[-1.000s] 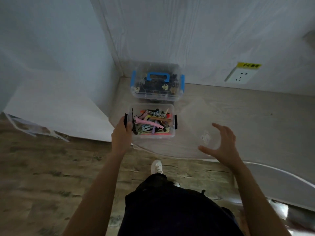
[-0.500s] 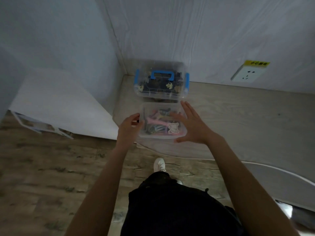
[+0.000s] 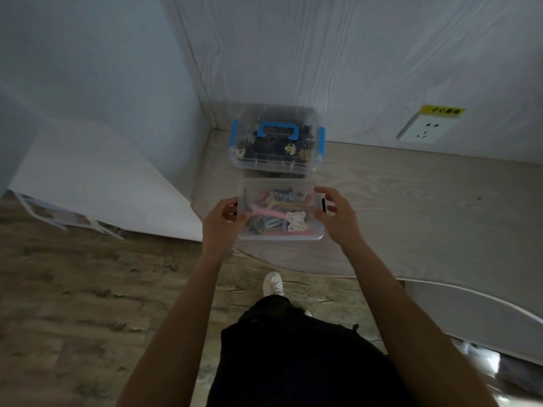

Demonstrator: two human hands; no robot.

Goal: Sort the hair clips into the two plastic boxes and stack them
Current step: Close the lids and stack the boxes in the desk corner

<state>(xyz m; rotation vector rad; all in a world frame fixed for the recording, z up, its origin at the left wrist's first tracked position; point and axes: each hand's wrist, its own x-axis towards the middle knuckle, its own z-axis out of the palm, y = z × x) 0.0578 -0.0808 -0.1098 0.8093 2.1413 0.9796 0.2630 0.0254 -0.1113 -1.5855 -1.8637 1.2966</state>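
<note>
Two clear plastic boxes stand on the table corner. The far box (image 3: 276, 160) has a blue handle and blue latches, its lid closed over dark clips. The near box (image 3: 280, 235) holds colourful hair clips under a clear lid with a bear sticker (image 3: 296, 221). My left hand (image 3: 223, 221) grips the near box's left end, thumb on the lid. Around its right end, at the black latch, curls my right hand (image 3: 338, 218), fingers touching the lid's edge.
The grey wood-grain table (image 3: 411, 218) meets white walls at the back and left. A wall socket (image 3: 426, 129) with a yellow label sits at right. Below lie the wooden floor, my white shoe (image 3: 273, 283) and dark clothing.
The clear lid went from my right hand onto the near box. My right hand then slid from the lid's top to the box's right end. My left hand stayed at the left end.
</note>
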